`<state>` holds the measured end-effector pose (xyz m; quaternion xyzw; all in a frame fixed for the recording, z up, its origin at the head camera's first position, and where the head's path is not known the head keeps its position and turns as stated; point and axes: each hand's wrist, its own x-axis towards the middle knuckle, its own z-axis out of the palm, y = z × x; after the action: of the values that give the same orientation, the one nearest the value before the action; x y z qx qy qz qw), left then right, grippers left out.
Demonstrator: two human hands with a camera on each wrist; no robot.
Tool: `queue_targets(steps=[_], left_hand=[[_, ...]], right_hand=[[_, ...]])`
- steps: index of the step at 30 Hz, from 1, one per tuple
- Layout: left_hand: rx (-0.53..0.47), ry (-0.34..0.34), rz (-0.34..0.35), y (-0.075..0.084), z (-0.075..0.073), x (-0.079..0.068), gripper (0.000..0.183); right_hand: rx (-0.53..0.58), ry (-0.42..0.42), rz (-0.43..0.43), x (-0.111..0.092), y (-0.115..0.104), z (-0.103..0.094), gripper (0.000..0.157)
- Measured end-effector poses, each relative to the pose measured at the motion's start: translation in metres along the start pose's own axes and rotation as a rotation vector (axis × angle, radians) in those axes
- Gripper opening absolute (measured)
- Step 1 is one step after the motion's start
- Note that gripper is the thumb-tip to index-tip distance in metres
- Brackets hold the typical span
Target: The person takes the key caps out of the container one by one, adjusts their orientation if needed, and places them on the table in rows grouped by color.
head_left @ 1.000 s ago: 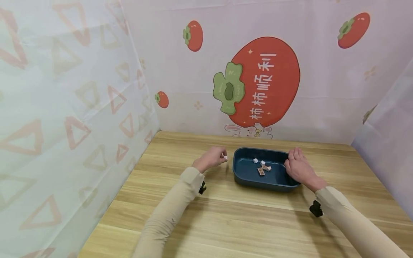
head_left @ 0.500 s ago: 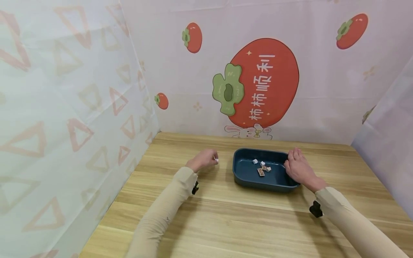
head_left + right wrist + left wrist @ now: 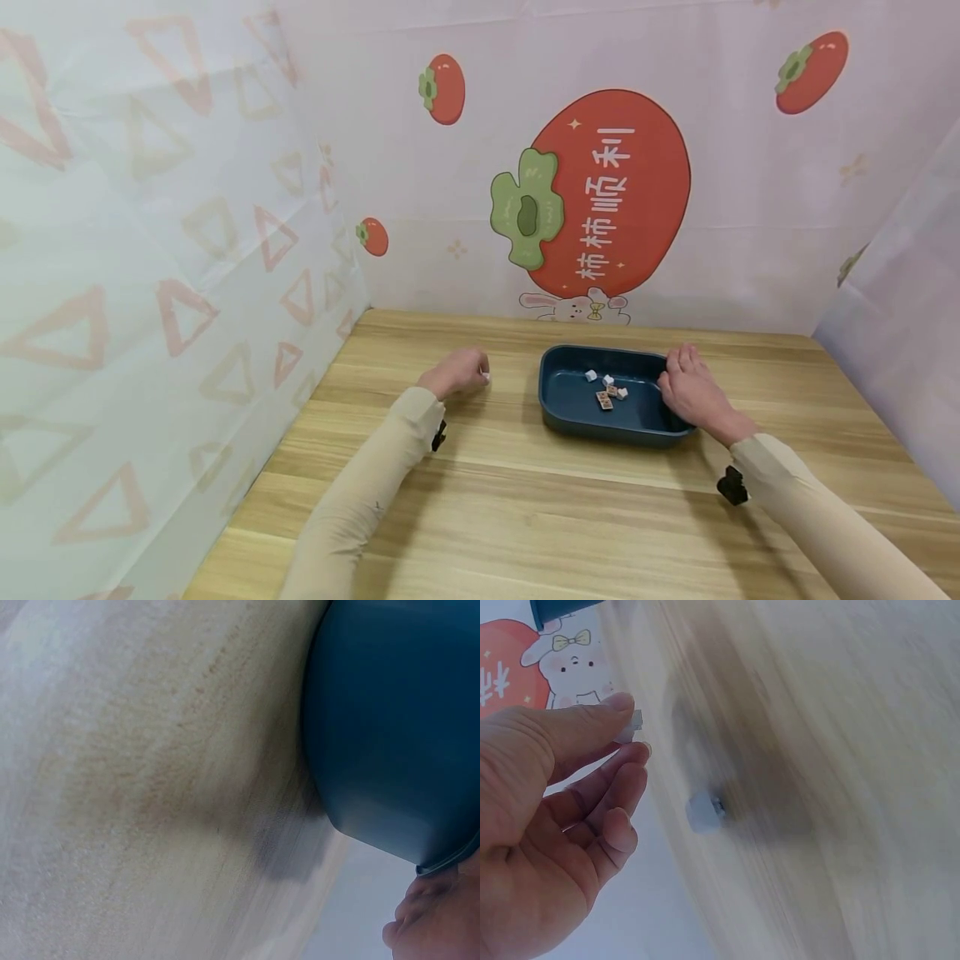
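My left hand [image 3: 456, 373] pinches a small white block [image 3: 632, 726] between thumb and index finger, over the table left of the tray; the other fingers are loosely bent. Below it in the left wrist view, a second whitish block [image 3: 703, 811] rests on the wood, with a small dark detail on one side. The dark blue tray [image 3: 558, 416] has rounded corners and holds several tiny white and brownish pieces [image 3: 604, 401]. At its right end my right hand [image 3: 697, 393] rests over the rim, fingers fairly straight and pointing away. Its palm side is hidden in the head view.
The wood-grain table [image 3: 525, 517] meets a backdrop [image 3: 420, 275] printed with persimmons behind the tray. A pale sheet with triangles [image 3: 187, 317] closes off the left, and another pale sheet [image 3: 907, 333] stands on the right.
My left hand has moved left, away from the tray, with the white block still pinched. The right hand stays on the tray's end, and the pieces inside lie as before.
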<state>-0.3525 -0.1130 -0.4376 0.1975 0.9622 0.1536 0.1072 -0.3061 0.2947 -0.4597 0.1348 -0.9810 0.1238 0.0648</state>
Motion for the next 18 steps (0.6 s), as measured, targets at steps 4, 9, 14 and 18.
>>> queue_targets(steps=[4, 9, 14, 18], left_hand=[[0.006, -0.002, -0.015, -0.005, 0.001, -0.002, 0.013], [0.056, 0.019, -0.003, -0.011, 0.003, -0.002, 0.012], [0.107, 0.031, 0.013, -0.017, 0.006, -0.002, 0.009], [0.096, 0.028, -0.005, -0.02, 0.007, -0.004, 0.009]], right_hand=[[0.007, -0.005, 0.003, 0.0, -0.001, 0.0, 0.055], [0.003, -0.004, 0.005, 0.0, -0.002, -0.001, 0.054], [0.004, -0.013, 0.009, 0.0, -0.002, -0.001, 0.055], [0.017, -0.022, 0.017, 0.001, -0.001, -0.001, 0.055]])
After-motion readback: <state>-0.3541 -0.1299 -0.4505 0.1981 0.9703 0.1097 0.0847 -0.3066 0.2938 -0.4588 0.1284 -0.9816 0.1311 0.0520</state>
